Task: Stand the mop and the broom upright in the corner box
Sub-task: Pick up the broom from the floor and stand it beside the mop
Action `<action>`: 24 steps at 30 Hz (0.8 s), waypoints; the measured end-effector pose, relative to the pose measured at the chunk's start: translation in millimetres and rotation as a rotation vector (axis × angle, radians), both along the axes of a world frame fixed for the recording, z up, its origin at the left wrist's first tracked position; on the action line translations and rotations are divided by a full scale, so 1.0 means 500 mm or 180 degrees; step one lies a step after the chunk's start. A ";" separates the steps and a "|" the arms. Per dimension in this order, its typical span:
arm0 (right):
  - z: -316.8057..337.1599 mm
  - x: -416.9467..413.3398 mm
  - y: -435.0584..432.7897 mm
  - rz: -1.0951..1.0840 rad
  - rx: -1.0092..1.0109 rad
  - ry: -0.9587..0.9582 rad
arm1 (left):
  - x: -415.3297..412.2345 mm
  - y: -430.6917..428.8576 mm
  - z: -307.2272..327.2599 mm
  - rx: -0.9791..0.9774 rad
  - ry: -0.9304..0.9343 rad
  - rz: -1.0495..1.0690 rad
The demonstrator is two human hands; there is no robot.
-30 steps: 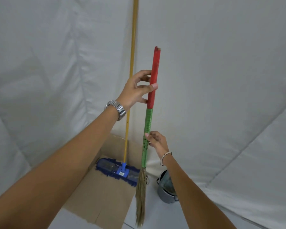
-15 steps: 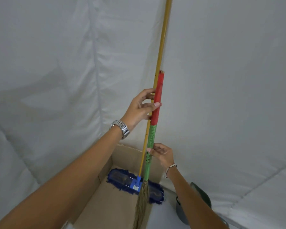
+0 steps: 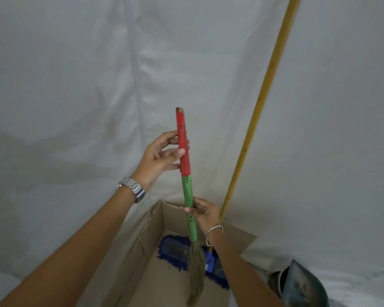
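The broom (image 3: 187,191) has a red and green handle and a straw brush; it stands nearly upright, its brush hanging inside the open cardboard box (image 3: 133,258). My left hand (image 3: 162,158) grips the red top part, fingers around it. Lower down, my right hand (image 3: 205,212) holds the green part. The mop (image 3: 262,103) has a long yellow handle that leans against the white cloth wall to the right of the broom. Its blue head (image 3: 175,251) lies on the box floor, partly hidden by the broom's brush and my right arm.
White cloth walls enclose the corner behind the box. A dark metal bin with a raised lid (image 3: 299,284) stands just right of the box at the bottom right. The box's flaps stand open on its left and far sides.
The broom has come down and left, away from the mop's handle; its brush now hangs inside the box. Both hands keep their hold. The view has swung left, so the mop handle appears farther right.
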State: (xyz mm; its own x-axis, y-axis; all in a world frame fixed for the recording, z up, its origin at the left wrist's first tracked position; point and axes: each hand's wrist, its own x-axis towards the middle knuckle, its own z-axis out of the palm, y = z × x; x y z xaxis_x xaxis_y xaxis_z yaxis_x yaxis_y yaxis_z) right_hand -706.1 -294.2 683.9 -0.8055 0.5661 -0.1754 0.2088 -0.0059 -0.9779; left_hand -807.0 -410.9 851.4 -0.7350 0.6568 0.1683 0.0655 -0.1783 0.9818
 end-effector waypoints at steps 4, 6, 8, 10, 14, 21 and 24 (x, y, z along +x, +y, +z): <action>-0.052 -0.157 -0.066 -0.0063 0.0397 -0.0444 | -0.147 -0.053 -0.063 -0.0080 -0.0050 0.0251; -0.072 -0.233 -0.102 -0.0005 0.0540 -0.0710 | -0.211 -0.074 -0.098 -0.0145 -0.0045 0.0408; -0.084 -0.294 -0.139 0.0095 0.0481 -0.0823 | -0.259 -0.091 -0.132 -0.0162 -0.0079 0.0629; -0.098 -0.362 -0.178 0.0141 0.0300 -0.0827 | -0.314 -0.108 -0.167 -0.0134 -0.0144 0.0923; -0.120 -0.454 -0.235 0.0368 0.0180 -0.0834 | -0.393 -0.144 -0.227 -0.0186 -0.0122 0.1610; -0.165 -0.493 -0.297 0.0294 0.0395 -0.0965 | -0.396 -0.158 -0.291 -0.0398 0.0571 0.2611; -0.174 -0.485 -0.298 0.0276 0.0329 -0.1027 | -0.374 -0.143 -0.297 -0.0373 0.0685 0.2762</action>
State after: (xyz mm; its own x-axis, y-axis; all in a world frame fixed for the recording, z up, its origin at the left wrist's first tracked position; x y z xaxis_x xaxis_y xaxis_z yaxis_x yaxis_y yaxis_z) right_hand -948.6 -443.2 596.8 -0.7638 0.5259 -0.3742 0.5027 0.1211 -0.8559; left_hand -993.8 -482.3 703.1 -0.9407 -0.0927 0.3264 0.3149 0.1199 0.9415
